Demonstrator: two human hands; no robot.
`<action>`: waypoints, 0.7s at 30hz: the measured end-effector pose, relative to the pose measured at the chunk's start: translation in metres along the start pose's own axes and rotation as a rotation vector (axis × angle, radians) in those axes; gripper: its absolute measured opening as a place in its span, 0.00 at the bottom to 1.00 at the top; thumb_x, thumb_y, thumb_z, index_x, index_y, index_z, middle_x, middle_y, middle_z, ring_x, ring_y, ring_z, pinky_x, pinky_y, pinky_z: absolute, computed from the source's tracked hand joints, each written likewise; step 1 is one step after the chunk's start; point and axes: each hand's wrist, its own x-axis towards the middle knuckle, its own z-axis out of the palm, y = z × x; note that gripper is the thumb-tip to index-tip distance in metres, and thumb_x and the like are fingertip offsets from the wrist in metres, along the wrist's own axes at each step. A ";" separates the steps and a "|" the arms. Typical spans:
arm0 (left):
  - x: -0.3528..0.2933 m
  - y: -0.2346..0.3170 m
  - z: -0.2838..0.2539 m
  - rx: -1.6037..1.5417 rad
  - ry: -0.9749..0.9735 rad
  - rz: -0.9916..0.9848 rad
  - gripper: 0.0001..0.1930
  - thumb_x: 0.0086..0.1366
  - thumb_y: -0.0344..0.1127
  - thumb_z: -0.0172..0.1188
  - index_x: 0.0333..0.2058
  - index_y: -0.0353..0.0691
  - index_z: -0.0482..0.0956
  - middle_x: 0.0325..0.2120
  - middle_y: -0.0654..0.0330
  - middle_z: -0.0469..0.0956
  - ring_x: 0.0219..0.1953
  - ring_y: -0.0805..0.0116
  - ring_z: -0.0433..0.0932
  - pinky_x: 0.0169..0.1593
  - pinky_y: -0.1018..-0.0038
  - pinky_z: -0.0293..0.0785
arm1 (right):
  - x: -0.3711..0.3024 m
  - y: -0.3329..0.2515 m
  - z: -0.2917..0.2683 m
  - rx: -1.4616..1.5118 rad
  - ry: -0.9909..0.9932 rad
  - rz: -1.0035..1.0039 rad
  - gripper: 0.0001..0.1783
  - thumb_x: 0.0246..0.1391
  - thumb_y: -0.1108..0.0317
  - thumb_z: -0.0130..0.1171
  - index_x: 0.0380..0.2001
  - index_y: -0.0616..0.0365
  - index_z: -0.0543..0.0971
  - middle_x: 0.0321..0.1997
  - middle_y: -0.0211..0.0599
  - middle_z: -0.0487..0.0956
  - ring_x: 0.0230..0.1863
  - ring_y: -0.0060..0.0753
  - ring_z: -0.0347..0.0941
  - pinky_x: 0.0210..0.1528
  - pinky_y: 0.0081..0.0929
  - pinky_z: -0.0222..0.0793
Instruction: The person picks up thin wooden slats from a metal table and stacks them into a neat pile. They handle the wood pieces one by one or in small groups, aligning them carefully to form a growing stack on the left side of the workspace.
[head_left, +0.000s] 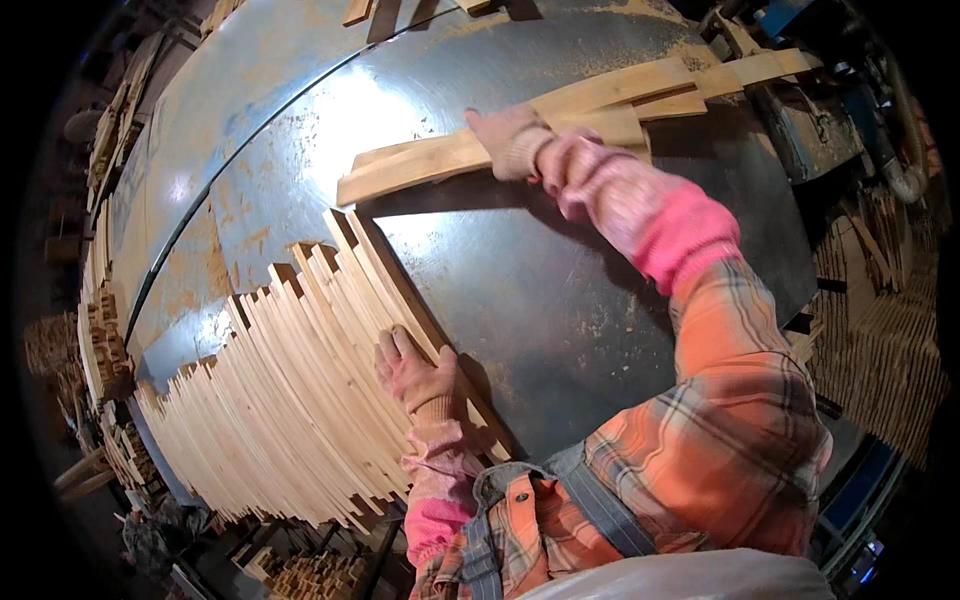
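Note:
My left hand [415,375] lies flat with its fingers stretched out on the right side of a wide row of thin wooden slats [290,390]. The slats are packed side by side, and their far ends are uneven. My right arm reaches across to the far side, where my right hand [508,140] is closed over a pair of pale wooden boards [415,168]. One digit sticks out past their far edge; the other fingers are partly hidden. More boards [620,88] overlap these and run off to the right.
A shiny metal table [560,310] with sawdust patches lies under everything, crossed by a dark seam [230,165]. Machine parts and a hose [908,180] stand at the far right. Stacked wood [880,340] is at the right, with more wood pieces [310,575] below the near edge.

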 end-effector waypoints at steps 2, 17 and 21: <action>0.000 -0.003 0.000 0.005 0.000 -0.005 0.46 0.52 0.53 0.70 0.68 0.40 0.66 0.70 0.49 0.62 0.72 0.43 0.58 0.75 0.52 0.50 | -0.046 -0.016 0.016 0.250 -0.057 0.030 0.42 0.44 0.69 0.71 0.64 0.55 0.65 0.47 0.52 0.84 0.49 0.54 0.83 0.51 0.46 0.78; 0.032 0.034 0.013 0.013 0.070 -0.011 0.52 0.48 0.54 0.75 0.69 0.36 0.65 0.69 0.42 0.64 0.71 0.40 0.61 0.73 0.54 0.56 | -0.052 -0.047 0.022 0.154 -0.006 -0.116 0.50 0.44 0.55 0.73 0.68 0.59 0.63 0.59 0.48 0.77 0.60 0.49 0.75 0.59 0.46 0.73; 0.028 0.020 0.021 -0.080 0.067 -0.027 0.54 0.47 0.54 0.74 0.70 0.37 0.64 0.70 0.43 0.63 0.72 0.41 0.58 0.75 0.53 0.53 | -0.006 0.022 -0.015 -0.270 -0.141 -0.123 0.64 0.38 0.63 0.79 0.77 0.53 0.53 0.63 0.50 0.77 0.64 0.49 0.74 0.62 0.52 0.70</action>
